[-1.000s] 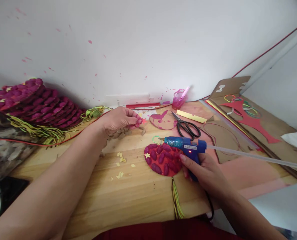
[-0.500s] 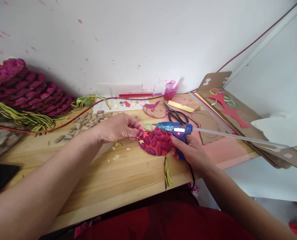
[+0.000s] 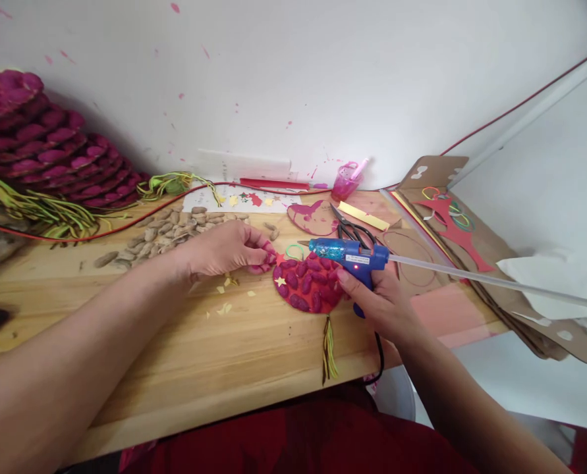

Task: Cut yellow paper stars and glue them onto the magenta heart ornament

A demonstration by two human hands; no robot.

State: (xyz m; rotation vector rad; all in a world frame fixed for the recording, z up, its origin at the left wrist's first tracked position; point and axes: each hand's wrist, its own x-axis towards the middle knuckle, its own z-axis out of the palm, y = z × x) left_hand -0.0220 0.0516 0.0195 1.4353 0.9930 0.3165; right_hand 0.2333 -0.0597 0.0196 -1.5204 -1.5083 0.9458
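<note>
My right hand [image 3: 379, 296] is wrapped round a blue hot glue gun [image 3: 345, 253] with a red light lit and a long clear glue stick out of its back. Its nozzle points left above the far edge of a red ornament [image 3: 307, 284] covered with magenta-painted peanuts. A small yellow star [image 3: 280, 281] is on the ornament's left side, and a green-yellow tassel [image 3: 328, 349] hangs from its near edge. My left hand [image 3: 231, 250] pinches at the ornament's upper left edge, beside a small red pointed piece [image 3: 280, 259]; what sits between the fingertips is hidden.
Loose peanuts [image 3: 165, 234] lie behind my left arm, with yellow paper scraps [image 3: 224, 308] in front. Black scissors [image 3: 355, 227], a pink cup [image 3: 345, 181] and cardboard [image 3: 416, 253] stand or lie behind the gun. Stacked magenta pieces [image 3: 51, 145] lean at left. A red cord [image 3: 174, 217] crosses the table.
The camera view has shifted a little. My left fingertips have drawn slightly left from the ornament's edge, so the red pointed piece shows more. The glue gun remains in my right hand.
</note>
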